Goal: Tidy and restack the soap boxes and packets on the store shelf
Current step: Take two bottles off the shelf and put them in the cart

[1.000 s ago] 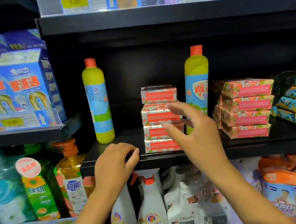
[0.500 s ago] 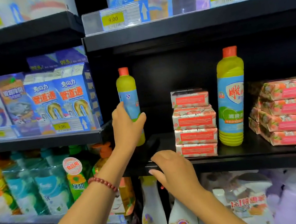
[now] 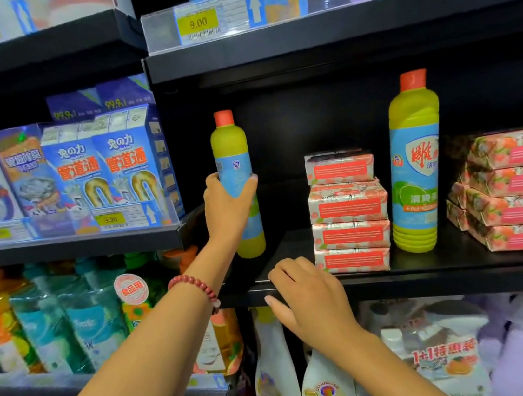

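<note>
The left hand (image 3: 226,209) wraps the bottle (image 3: 230,148) at its middle, arm reaching up, likely to clear the shelf's (image 3: 446,275) left end for the soap boxes (image 3: 348,209). These stand four high at the front edge, just beside a second bottle (image 3: 415,161). The right hand (image 3: 306,295) rests on the front edge, fingers bent, probably bracing; whether it clasps the lip cannot be told.

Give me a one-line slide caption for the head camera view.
Left hand grips a yellow cleaner bottle near the stacked soap boxes; right hand rests on the shelf edge.
</note>
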`<state>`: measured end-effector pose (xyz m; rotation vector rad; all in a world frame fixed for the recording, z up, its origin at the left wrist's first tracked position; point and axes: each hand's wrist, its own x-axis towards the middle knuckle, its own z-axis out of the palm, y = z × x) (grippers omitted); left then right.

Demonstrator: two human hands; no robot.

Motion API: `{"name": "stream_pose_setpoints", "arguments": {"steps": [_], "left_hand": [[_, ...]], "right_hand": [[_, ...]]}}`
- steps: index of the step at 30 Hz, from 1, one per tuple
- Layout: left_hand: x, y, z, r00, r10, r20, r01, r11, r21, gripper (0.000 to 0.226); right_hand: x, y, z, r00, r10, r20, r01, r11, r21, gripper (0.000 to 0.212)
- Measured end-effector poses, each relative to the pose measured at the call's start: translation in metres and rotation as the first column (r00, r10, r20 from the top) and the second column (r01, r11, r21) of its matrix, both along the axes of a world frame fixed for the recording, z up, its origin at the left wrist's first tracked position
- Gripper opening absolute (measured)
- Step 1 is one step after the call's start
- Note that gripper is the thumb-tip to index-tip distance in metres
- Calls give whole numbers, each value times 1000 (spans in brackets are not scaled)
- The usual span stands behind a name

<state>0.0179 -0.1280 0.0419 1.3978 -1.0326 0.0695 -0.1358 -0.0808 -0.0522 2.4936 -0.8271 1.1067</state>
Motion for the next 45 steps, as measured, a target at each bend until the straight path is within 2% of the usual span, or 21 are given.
{"name": "stream_pose_setpoints", "arguments": {"steps": [5, 7, 10, 12, 15, 17, 19, 21, 23, 24, 26, 28, 31, 34, 36, 37, 38, 40, 42, 43, 45], "left_hand": [[-7, 19, 1, 998, -44, 44, 45, 998, -35, 45], [-12, 33, -2, 996, -75, 45, 79, 991, -105, 38], [-19, 56, -2, 980, -197, -2, 191, 956, -221, 31], [-23, 70, 5, 947, -320, -35, 300, 916, -267, 29], [-32, 89, 14, 878, -473, -77, 435, 854, -286, 25], [-39, 97, 14, 832, -544, -107, 494, 815, -303, 20], [-46, 102, 12, 795, -596, -112, 539, 780, -319, 23], [-52, 106, 9, 765, -634, -110, 573, 749, -333, 33], [-58, 110, 6, 742, -662, -105, 600, 726, -336, 50], [-60, 112, 5, 726, -680, -106, 619, 713, -329, 60], [-63, 116, 3, 720, -688, -90, 638, 707, -306, 58], [-66, 118, 2, 761, -646, -55, 608, 740, -287, 40], [-77, 120, 2, 819, -570, -71, 531, 798, -285, 41], [-84, 120, -1, 846, -519, -122, 465, 830, -307, 34], [-84, 120, -2, 836, -533, -133, 477, 824, -307, 30], [-83, 121, -2, 823, -549, -146, 490, 817, -304, 33], [-81, 121, -3, 804, -570, -167, 508, 806, -304, 38], [-79, 122, -4, 739, -639, -211, 564, 759, -325, 50], [-77, 123, -5, 678, -700, -223, 618, 708, -343, 54], [-76, 123, -6, 657, -721, -222, 639, 688, -344, 54], [-75, 122, -7, 623, -752, -216, 673, 655, -343, 54]], "right_hand": [[-2, 0, 0, 1000, 28, -10, -28, 999, 28, 26], [-6, -1, 3, 995, 101, -13, -99, 989, 113, 27], [-15, -2, 10, 929, 280, 242, -352, 870, 346, 28], [-21, 2, 16, 833, 260, 488, -469, 800, 374, 19], [-27, 8, 25, 760, 198, 619, -530, 739, 416, 27], [-30, 13, 33, 731, 254, 634, -637, 587, 499, 42], [-33, 18, 40, 638, 348, 687, -769, 333, 545, 43], [-37, 20, 41, 556, 326, 765, -828, 130, 546, 47], [-42, 22, 41, 507, 309, 805, -852, 34, 523, 57], [-44, 23, 41, 497, 310, 810, -859, 47, 509, 58], [-45, 27, 41, 522, 306, 796, -853, 165, 496, 52], [-44, 33, 40, 626, 274, 730, -765, 396, 507, 47], [-43, 43, 34, 808, 142, 571, -487, 707, 513, 52], [-41, 47, 30, 892, 80, 445, -314, 819, 481, 59], [-42, 47, 30, 906, 116, 407, -331, 794, 510, 70], [-44, 46, 32, 893, 157, 422, -390, 739, 550, 75], [-46, 45, 34, 853, 222, 473, -494, 637, 592, 73], [-51, 44, 39, 694, 366, 621, -720, 334, 608, 57], [-57, 41, 43, 589, 385, 711, -796, 123, 593, 44], [-58, 40, 44, 571, 384, 726, -805, 88, 586, 39], [-59, 40, 46, 577, 381, 722, -807, 128, 577, 38]]}}
